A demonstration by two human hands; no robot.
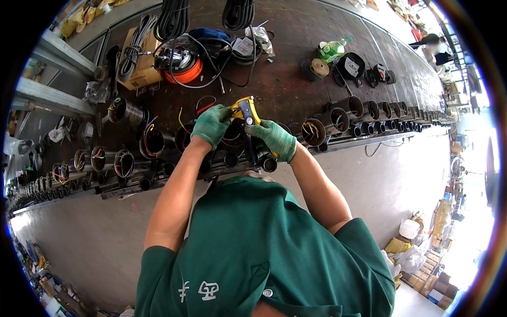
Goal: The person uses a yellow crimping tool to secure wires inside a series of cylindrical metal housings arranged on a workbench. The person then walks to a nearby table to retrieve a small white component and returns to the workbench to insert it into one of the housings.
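Observation:
My left hand (211, 124) and my right hand (275, 138) both wear green gloves and meet over a row of metal tubes (317, 132) with coloured wires inside. A yellow and black hand tool (245, 111) stands between them. My right hand grips its lower handles; my left hand touches its upper left side, fingers curled near a tube mouth (232, 134). What the tool's tip bites on is hidden.
Black cable coils (171, 18), an orange cable reel (182, 66) and a cardboard box (138, 61) lie at the back of the dark workbench (296, 79). A green bottle (331, 50) and tape rolls sit right. Another person (435, 45) stands far right.

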